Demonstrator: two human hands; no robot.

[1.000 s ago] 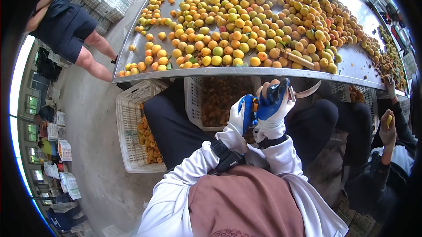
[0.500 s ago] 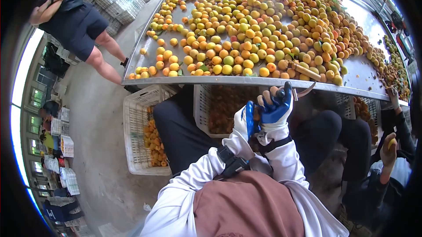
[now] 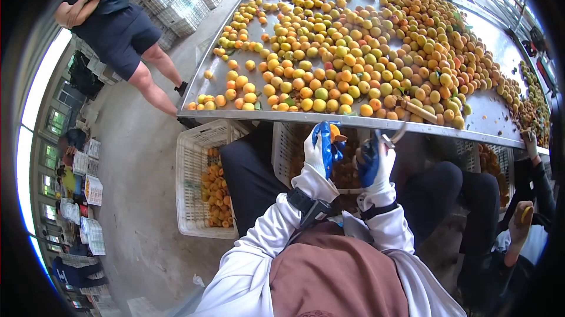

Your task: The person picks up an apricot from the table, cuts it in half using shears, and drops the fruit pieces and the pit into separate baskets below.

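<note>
My left hand (image 3: 321, 151), in a white glove with blue-coated fingers, is closed around an apricot (image 3: 336, 133) whose orange flesh shows at the fingertips. To its right, apart from it, my right hand (image 3: 375, 161) in a matching glove grips a small knife with a curved blade (image 3: 398, 134); its handle is hidden in the fingers. Both hands are just below the front edge of a metal table (image 3: 282, 117). Many yellow and orange apricots (image 3: 329, 76) cover that table, and a wooden-handled tool (image 3: 419, 112) lies among them.
A white plastic crate (image 3: 182, 199) with orange fruit stands left of my knees; another crate (image 3: 282, 152) sits under the table edge. A co-worker's hand (image 3: 519, 226) holds a fruit at the right. A person (image 3: 126, 34) stands left of the table.
My hands, together before, have moved apart, the left one to the left with the apricot and the right one holding the knife. The view has shifted slightly.
</note>
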